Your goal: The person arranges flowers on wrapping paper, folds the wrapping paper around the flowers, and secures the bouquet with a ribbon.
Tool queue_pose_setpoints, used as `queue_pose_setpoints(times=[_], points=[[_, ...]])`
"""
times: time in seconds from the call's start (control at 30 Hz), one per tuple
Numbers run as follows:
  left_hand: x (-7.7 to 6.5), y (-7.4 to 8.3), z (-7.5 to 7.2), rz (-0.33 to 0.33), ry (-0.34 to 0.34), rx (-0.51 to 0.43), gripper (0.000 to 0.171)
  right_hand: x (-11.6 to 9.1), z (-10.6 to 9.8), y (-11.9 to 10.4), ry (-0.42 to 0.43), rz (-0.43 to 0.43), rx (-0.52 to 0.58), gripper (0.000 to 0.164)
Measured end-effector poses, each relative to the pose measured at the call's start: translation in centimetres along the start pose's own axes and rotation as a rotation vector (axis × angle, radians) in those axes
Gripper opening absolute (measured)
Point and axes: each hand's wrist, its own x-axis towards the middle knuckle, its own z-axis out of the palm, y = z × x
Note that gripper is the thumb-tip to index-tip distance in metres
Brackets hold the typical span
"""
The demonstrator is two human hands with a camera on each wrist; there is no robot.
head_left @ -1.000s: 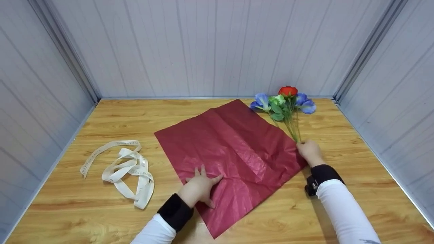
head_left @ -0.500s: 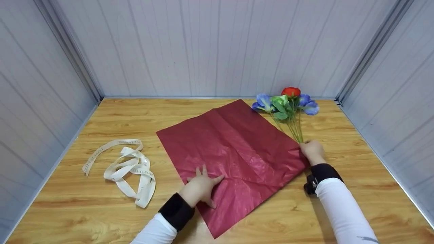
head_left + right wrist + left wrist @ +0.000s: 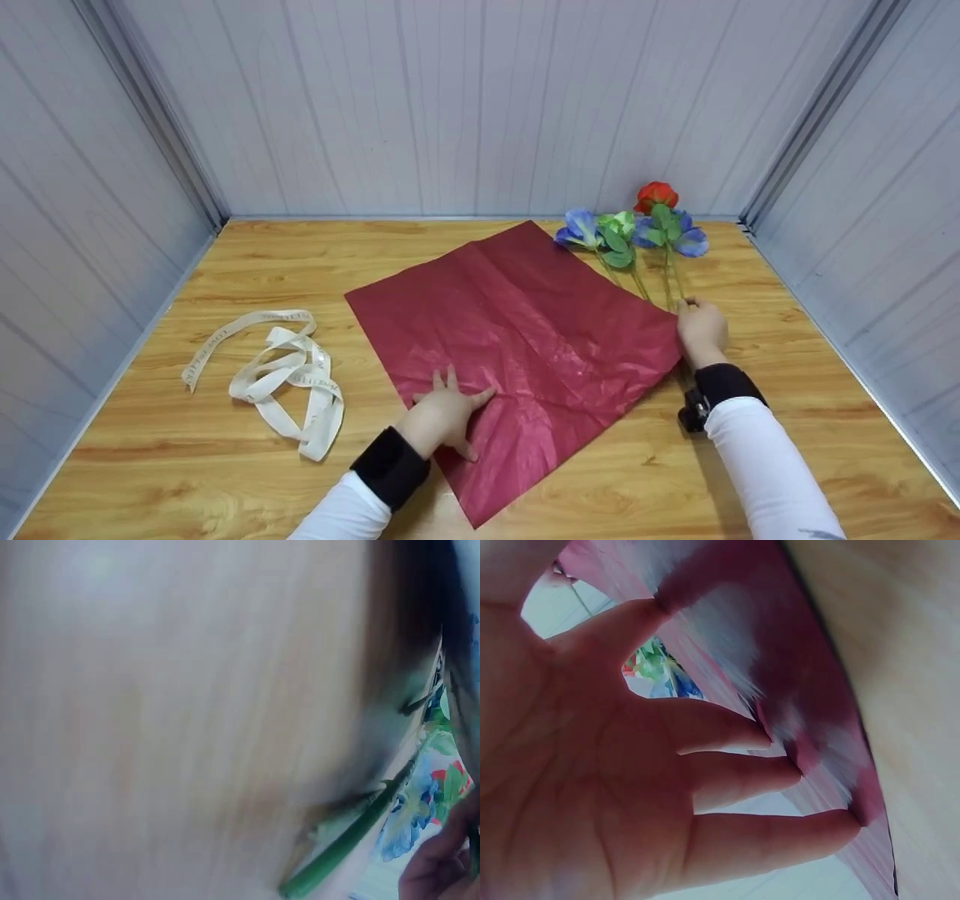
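A dark red sheet of wrapping paper lies flat and slightly creased on the table. My left hand rests on its near left part with fingers spread, and the fingertips touch the paper. At the paper's right corner, my right hand pinches the stem of a red flower, whose head stands above the others. Blue flowers and a pale green flower lie beside it, stems running towards the paper's right edge. One green stem lies near the table surface in the right wrist view.
A loosely looped cream ribbon with printed lettering lies on the left of the wooden table. Pale panel walls close off the back and both sides.
The red flower has shifted right and up, apart from the pale green one, as my right hand moved slightly right. My left hand stays in place on the paper.
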Motion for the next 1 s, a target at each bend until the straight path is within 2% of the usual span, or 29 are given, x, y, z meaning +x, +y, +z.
queue_pose_setpoints(times=[0.13, 0.27, 0.47, 0.63, 0.7, 0.8, 0.87, 1.0], points=[[0.1, -0.1, 0.0, 0.006, -0.006, 0.0, 0.098, -0.4, -0.2, -0.2, 0.05, -0.002, 0.046, 0.043], [0.1, -0.1, 0.0, 0.009, -0.009, 0.002, 0.098, -0.7, -0.1, -0.9, 0.099, -0.05, 0.112, 0.042], [0.0, -0.1, 0.0, 0.013, 0.007, 0.007, 0.098, -1.4, 0.0, -2.7, 0.111, -0.112, 0.232, 0.042], [0.0, 0.1, 0.0, 0.019, 0.013, 0.001, 0.098, -2.0, 0.4, -4.2, 0.274, -0.188, 0.351, 0.029], [0.0, 0.1, 0.0, 0.022, 0.011, 0.0, 0.098, -2.3, 0.6, -4.9, 0.308, -0.227, 0.391, 0.026], [0.0, 0.0, 0.1, 0.024, 0.009, 0.002, 0.097, -2.9, 0.8, -6.1, 0.277, -0.294, 0.444, 0.024], [0.0, 0.0, 0.1, 0.023, 0.012, 0.004, 0.097, -3.4, 1.0, -7.1, 0.231, -0.325, 0.474, 0.024], [-0.1, 0.0, 0.2, 0.016, 0.017, 0.017, 0.098, -4.5, 1.5, -8.8, 0.11, -0.344, 0.462, 0.023]])
